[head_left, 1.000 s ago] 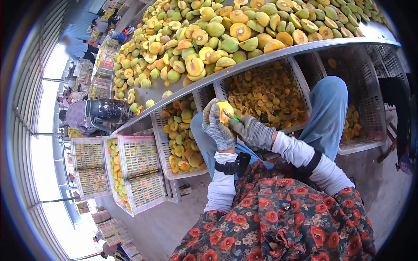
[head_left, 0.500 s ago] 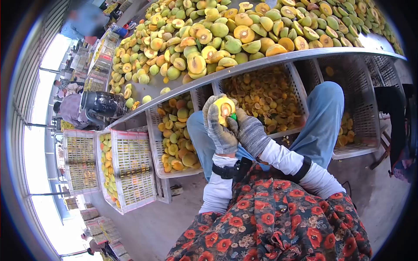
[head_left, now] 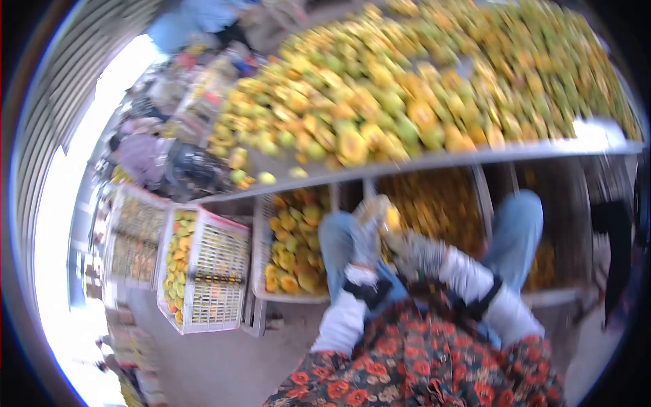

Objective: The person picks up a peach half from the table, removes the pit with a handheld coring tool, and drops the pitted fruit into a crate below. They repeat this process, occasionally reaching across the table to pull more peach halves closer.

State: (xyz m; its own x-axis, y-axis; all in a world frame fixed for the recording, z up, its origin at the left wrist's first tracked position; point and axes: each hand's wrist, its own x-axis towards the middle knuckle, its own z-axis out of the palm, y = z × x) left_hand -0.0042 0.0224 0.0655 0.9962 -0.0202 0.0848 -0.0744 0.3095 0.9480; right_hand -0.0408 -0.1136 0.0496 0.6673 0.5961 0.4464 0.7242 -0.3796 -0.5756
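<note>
The whole view is smeared by motion. My left hand [head_left: 363, 227], in a grey knit glove, is closed around a yellow halved fruit [head_left: 391, 218] held above my knees. My right hand [head_left: 422, 252], also gloved, presses against the fruit from the right. The small green-handled tool it held a moment ago is lost in the blur. Both hands are in front of the crates under the table.
A metal table [head_left: 434, 161] carries a big heap of green and yellow fruit [head_left: 407, 102]. Under it are a crate of fruit halves [head_left: 291, 251] and a crate of pits [head_left: 441, 203]. White crates [head_left: 210, 271] stand at the left, with other people beyond them.
The view has swung and blurred, and the table now looks higher and farther. My hands stay together on the fruit, a little lower and to the right in the picture.
</note>
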